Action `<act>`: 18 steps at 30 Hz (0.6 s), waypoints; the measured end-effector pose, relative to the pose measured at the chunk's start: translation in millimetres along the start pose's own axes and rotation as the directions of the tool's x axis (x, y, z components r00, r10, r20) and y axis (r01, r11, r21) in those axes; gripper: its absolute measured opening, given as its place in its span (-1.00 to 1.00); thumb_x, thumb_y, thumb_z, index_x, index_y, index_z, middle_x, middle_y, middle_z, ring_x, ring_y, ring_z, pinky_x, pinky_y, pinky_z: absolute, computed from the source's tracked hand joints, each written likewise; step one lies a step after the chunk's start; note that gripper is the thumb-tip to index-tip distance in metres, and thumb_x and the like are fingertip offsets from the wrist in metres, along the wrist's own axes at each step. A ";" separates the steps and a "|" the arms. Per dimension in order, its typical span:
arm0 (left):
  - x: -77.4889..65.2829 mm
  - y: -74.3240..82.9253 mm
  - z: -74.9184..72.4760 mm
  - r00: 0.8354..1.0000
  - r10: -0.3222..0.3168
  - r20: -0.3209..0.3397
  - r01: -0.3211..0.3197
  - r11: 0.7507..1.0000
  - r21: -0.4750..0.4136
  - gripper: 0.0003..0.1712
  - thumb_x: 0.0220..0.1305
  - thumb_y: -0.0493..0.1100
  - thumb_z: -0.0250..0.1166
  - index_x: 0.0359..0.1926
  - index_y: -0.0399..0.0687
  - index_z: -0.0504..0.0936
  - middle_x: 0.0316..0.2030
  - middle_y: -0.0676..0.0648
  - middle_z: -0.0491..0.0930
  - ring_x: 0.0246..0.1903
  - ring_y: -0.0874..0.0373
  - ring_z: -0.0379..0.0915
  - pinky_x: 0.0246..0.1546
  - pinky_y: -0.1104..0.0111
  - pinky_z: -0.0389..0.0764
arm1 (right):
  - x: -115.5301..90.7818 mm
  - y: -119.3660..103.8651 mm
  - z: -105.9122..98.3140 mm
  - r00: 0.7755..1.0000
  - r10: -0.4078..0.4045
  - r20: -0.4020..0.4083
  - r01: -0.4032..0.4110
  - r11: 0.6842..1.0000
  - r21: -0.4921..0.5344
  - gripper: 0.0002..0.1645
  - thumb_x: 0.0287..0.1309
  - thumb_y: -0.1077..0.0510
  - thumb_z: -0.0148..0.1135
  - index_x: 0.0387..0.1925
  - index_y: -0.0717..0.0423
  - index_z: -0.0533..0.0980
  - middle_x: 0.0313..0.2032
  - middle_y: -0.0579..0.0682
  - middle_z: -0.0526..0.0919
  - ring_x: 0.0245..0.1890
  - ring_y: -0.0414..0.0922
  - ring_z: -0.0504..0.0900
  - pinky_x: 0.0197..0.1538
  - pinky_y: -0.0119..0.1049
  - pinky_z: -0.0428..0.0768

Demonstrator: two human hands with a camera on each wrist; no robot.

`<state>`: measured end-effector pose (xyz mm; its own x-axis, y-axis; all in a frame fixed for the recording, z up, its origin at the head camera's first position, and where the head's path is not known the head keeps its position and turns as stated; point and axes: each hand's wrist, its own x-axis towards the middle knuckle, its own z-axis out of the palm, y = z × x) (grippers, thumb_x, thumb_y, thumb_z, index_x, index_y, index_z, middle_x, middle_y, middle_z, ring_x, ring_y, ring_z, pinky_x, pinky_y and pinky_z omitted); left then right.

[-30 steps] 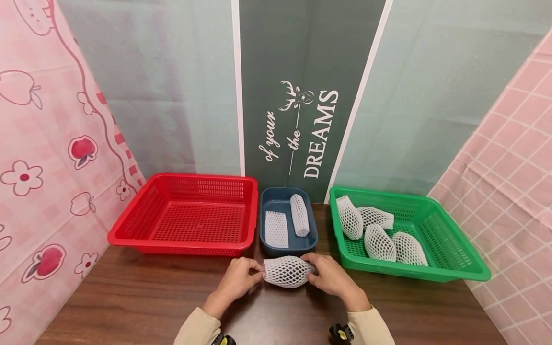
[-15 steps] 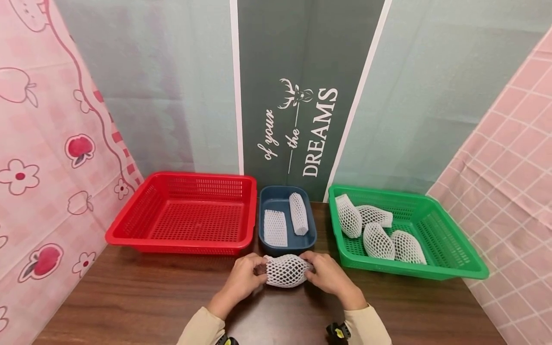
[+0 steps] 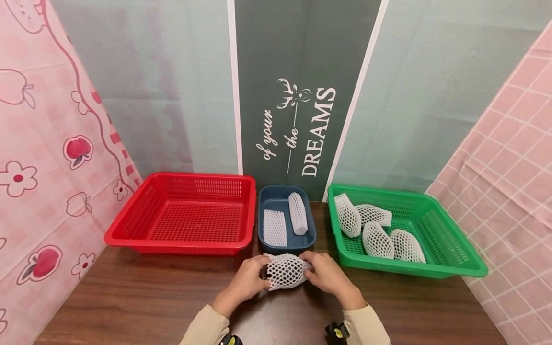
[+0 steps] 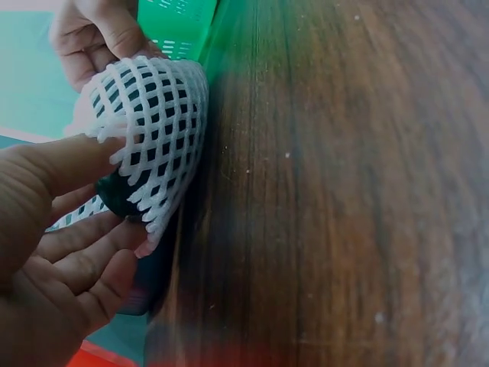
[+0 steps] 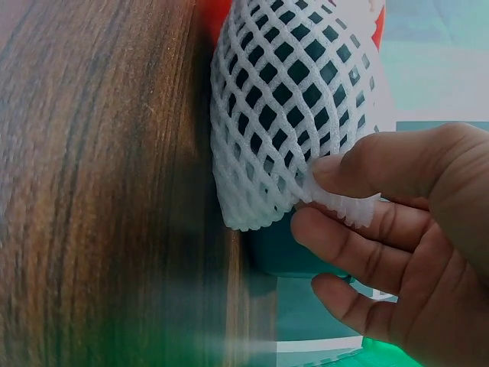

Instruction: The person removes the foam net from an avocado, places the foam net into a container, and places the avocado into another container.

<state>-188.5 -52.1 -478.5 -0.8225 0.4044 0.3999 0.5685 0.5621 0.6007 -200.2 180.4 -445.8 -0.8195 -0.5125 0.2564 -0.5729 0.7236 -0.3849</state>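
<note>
A white foam fruit net (image 3: 288,271) lies sideways on the table, bulging around a dark rounded object (image 4: 121,195). In the left wrist view that object shows dark green at the net's spread left mouth; its kind is hidden by the mesh. My left hand (image 3: 247,278) holds the rim of that mouth, thumb on one side and fingers on the other. At the opposite end, my right hand (image 3: 327,275) pinches the gathered net edge between thumb and forefinger, as the right wrist view (image 5: 336,180) shows.
Behind the hands stands a navy bin (image 3: 276,197) with a flat foam net (image 3: 274,227) and a rolled one (image 3: 297,213). At left is a red basket (image 3: 181,247). The green basket (image 3: 414,271) at right holds several net-wrapped objects (image 3: 378,239).
My left hand has shifted right and closer over the net's left end, whose mouth is now spread wider, with the dark object showing there. My right hand has stayed nearly in place.
</note>
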 end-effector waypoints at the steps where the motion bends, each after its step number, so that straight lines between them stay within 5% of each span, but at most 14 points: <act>1: 0.3 0.4 -0.2 1.000 -0.011 0.009 0.011 1.000 -0.003 -0.58 -0.38 -0.41 0.42 -0.32 -0.15 0.60 -0.36 0.02 0.55 -0.36 0.21 0.46 -0.33 0.39 0.49 | 0.3 0.0 0.4 1.000 0.014 0.007 -0.014 1.000 -0.003 -0.73 -0.14 0.36 0.27 -0.29 0.14 0.56 -0.42 -0.09 0.58 -0.46 -0.23 0.47 -0.39 -0.29 0.48; 8: 2.4 2.9 -4.6 0.997 -0.067 0.040 0.067 0.998 0.018 -0.58 -0.36 -0.41 0.39 -0.31 -0.09 0.58 -0.44 0.07 0.56 -0.48 0.21 0.42 -0.46 0.38 0.45 | 2.7 -3.3 -1.2 0.999 0.043 0.018 -0.043 0.999 -0.007 -0.74 -0.11 0.34 0.28 -0.28 0.11 0.56 -0.41 -0.11 0.57 -0.46 -0.23 0.47 -0.38 -0.31 0.48; 18: 0.4 3.1 -2.0 0.991 -0.098 0.086 0.098 0.995 0.009 -0.51 -0.31 -0.41 0.39 -0.20 -0.14 0.54 -0.36 0.03 0.54 -0.40 0.22 0.41 -0.37 0.38 0.47 | 1.8 -2.4 1.7 0.998 0.056 0.019 -0.056 0.998 -0.016 -0.73 -0.11 0.35 0.27 -0.28 0.10 0.56 -0.40 -0.11 0.58 -0.47 -0.23 0.46 -0.38 -0.30 0.48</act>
<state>-187.0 -51.7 -475.1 -0.8697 0.4081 0.2778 0.4855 0.6052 0.6308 -200.2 177.1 -445.9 -0.8502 -0.4795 0.2173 -0.5261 0.7585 -0.3844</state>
